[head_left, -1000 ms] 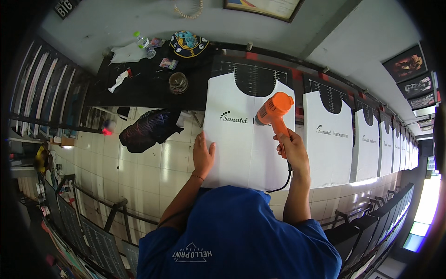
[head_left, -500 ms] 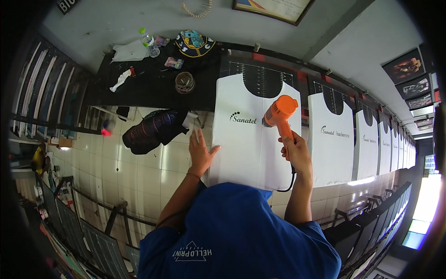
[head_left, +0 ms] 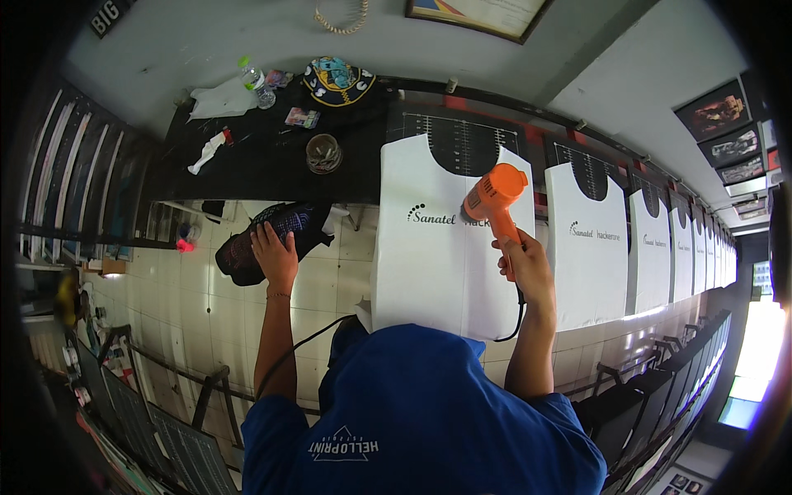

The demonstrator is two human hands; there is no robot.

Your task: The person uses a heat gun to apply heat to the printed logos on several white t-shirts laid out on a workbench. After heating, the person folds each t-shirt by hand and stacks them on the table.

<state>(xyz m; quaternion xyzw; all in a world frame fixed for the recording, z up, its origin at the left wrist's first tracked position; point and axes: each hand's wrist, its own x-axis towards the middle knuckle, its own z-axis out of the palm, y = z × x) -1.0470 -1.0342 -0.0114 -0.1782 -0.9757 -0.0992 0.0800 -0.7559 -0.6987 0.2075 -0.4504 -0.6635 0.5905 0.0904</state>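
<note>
A: Fingers first. State?
B: On the right hand [head_left: 528, 268], fingers are wrapped round the handle of an orange hot-air gun [head_left: 497, 196]. On the left hand [head_left: 275, 257], nothing is seen gripped; fingers are held long, slightly parted, over a dark patterned cloth [head_left: 307, 223]. Whether that cloth is touched can't be told.

A: Gun aimed where?
B: Nozzle is pointed leftward, over the dark print on a white shirt [head_left: 419, 276]. Right-hand lettering is partly hidden by the gun; left-hand lettering is left clear. Nozzle contact can't be judged.

A: Shirt location?
B: Dressed over a black marked board [head_left: 464, 136], directly in front of the blue-clad wearer. Another white shirt [head_left: 586, 276] is set just to the right, more beyond it. A black bench [head_left: 256, 169] with a glass jar [head_left: 323, 154] is placed to the left.

A: Step?
B: Probably print drying by warm air. Airflow can't be seen.

A: Next move calls for?
B: An even sweep across the lettering, presumably, with nozzle kept off the fabric and the black cord [head_left: 520, 315] kept clear. Scorching could be caused by lingering.
</note>
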